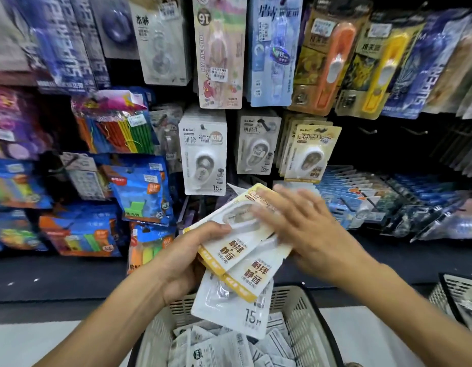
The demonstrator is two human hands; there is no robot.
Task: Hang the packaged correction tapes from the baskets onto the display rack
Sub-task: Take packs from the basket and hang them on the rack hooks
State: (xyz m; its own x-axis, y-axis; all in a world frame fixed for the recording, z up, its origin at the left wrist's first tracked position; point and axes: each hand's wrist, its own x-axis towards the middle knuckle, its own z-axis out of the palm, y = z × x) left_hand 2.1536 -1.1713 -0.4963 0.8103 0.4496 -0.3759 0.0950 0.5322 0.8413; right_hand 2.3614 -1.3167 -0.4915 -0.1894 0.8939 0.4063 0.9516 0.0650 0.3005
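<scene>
Holding a fanned stack of correction tape packs (237,250) above a basket, in front of the display rack (256,144).

The left hand (187,260) grips the stack from below, thumb pressed on the top yellow-edged pack. The right hand (303,229) lies blurred over the upper packs with fingers stretched out straight, touching them. More packs fill the pale basket (303,313) beneath. A second basket (457,292) sits at the right edge. Matching yellow packs (311,154) already hang on the rack just above the hands.
</scene>
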